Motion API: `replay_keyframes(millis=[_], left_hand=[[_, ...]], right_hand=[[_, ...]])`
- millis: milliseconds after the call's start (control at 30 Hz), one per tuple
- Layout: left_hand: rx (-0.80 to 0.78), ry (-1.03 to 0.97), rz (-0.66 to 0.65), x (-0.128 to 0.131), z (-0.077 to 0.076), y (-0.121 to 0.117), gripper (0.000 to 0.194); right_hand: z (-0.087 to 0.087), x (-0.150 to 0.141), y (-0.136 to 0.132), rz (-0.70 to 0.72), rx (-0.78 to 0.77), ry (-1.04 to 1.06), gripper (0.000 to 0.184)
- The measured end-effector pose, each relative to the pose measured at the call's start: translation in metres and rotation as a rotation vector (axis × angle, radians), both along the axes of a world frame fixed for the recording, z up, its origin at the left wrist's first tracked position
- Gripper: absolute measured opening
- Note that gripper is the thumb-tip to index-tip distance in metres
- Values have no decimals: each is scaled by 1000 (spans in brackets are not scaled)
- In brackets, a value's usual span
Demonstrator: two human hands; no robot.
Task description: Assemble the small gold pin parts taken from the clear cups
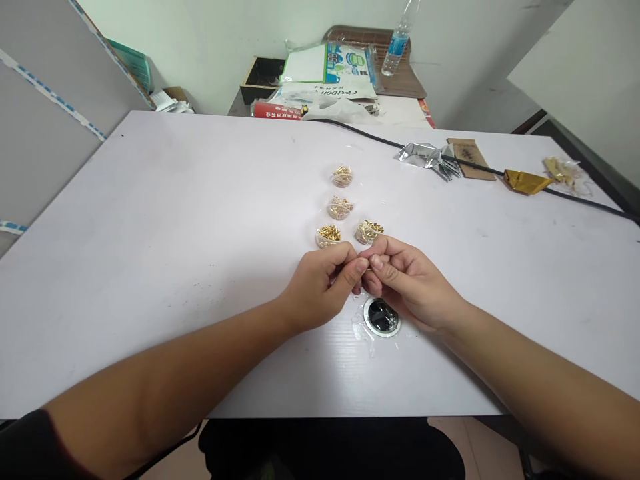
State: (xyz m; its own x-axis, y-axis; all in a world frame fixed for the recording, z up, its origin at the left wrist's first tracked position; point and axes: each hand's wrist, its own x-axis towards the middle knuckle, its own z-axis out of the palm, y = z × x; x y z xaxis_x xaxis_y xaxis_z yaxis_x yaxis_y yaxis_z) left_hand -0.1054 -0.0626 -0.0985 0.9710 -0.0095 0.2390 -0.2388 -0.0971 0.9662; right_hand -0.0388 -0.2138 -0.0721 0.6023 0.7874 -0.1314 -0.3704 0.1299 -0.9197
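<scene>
My left hand [327, 283] and my right hand [407, 277] meet over the front middle of the table, thumbs and forefingers pinched together tip to tip. A sliver of a small gold-coloured metal piece [369, 269] shows between the fingertips; most of it is hidden. Just beyond my hands are small clear round cups filled with tiny gold-coloured metal pieces: a near left cup [329, 235], a near right cup [369, 232], a middle cup [341, 208] and a far cup [342, 176]. Fingers partly overlap the near right cup's front.
Below my hands, a black round insert with a white ring [367, 320] sits in the white table [200, 200] under clear tape. A black cable [365, 133] crosses the back right, past silver foil [425, 157], cardboard [473, 159] and gold foil [526, 181]. A bottle [395, 50] stands behind.
</scene>
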Motion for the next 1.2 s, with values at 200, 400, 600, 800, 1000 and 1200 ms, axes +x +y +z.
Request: replay_keyframes(millis=[200,400,600,800,1000,1200], left_hand=[[1,5,1,0,0,0,31],[-2,11,-7,0,-1,0,32],[-2,20,-25,1,-3,0,33],[16,22,-28,1,-3,1,34],[-6,20,-43,1,-1,0,33],[-41,29,-60,2,-1,0,32]], right_hand=[[-1,0,0,-7,-18,21,31],[-1,0,0,-10,-25,42,33],[-1,1,0,5,-39,66,32],[-1,1,-1,16,-32,81,29],[0,1,-2,16,-57,69,31],[-1,2,-2,27,-48,79,31]])
